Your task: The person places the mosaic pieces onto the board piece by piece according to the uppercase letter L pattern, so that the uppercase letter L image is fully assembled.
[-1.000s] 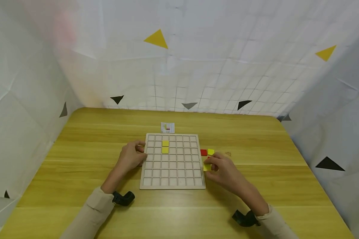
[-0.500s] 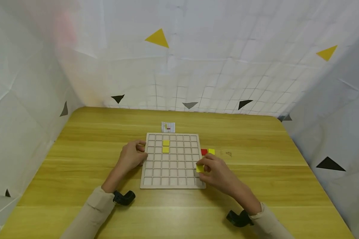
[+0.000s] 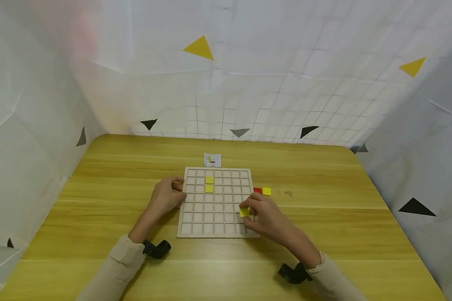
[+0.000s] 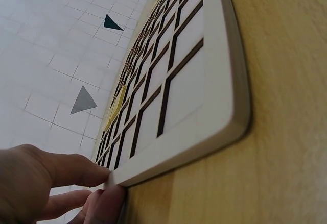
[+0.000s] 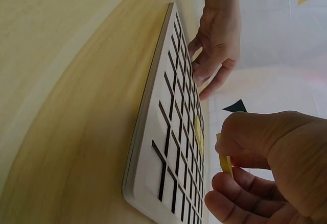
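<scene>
A pale wooden grid board (image 3: 219,235) lies on the table. Two yellow square tiles (image 3: 209,184) sit one below the other in its upper left cells. My left hand (image 3: 166,195) holds the board's left edge; in the left wrist view the thumb lies on the rim and curled fingertips meet the side. Above the lower right cells, my right hand (image 3: 265,215) pinches another yellow tile (image 3: 244,212) between thumb and fingers. The right wrist view shows this tile (image 5: 225,164) edge-on, raised off the board.
Beside the board's right edge lie a red tile (image 3: 258,191) and a yellow tile (image 3: 266,191). A small printed card (image 3: 212,160) with a coloured grid pattern lies just beyond the board's far edge. White sheeting (image 3: 271,83) encloses the wooden table (image 3: 324,175) behind and at both sides.
My right hand has carried a yellow tile leftward from beside the board to over its lower right cells. My left hand has stayed at the left edge.
</scene>
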Motion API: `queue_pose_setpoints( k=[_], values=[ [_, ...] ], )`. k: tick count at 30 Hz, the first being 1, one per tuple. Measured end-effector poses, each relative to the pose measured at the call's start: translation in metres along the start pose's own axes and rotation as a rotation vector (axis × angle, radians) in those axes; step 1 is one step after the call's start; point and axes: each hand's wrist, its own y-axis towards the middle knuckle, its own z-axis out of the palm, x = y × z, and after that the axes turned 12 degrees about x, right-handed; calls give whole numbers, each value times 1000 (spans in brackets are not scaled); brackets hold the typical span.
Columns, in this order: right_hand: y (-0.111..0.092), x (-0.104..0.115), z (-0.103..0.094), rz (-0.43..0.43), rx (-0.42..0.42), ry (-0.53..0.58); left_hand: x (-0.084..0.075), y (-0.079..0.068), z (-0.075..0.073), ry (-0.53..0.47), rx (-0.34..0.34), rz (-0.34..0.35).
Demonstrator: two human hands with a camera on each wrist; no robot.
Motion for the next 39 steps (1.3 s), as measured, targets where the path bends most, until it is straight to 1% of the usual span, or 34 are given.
queue_pose_setpoints(
  k=[10,19,33,39],
  values=[
    [6,4,5,-20,20,13,0,-2,1,-12,-8,12],
    [14,9,8,-28,31,16,0,-3,1,-4,-9,33],
    [34,14,16,-26,36,43,0,-2,0,-17,0,24],
    [41,14,19,-72,30,33,1,0,0,-16,-4,21]
  ],
)
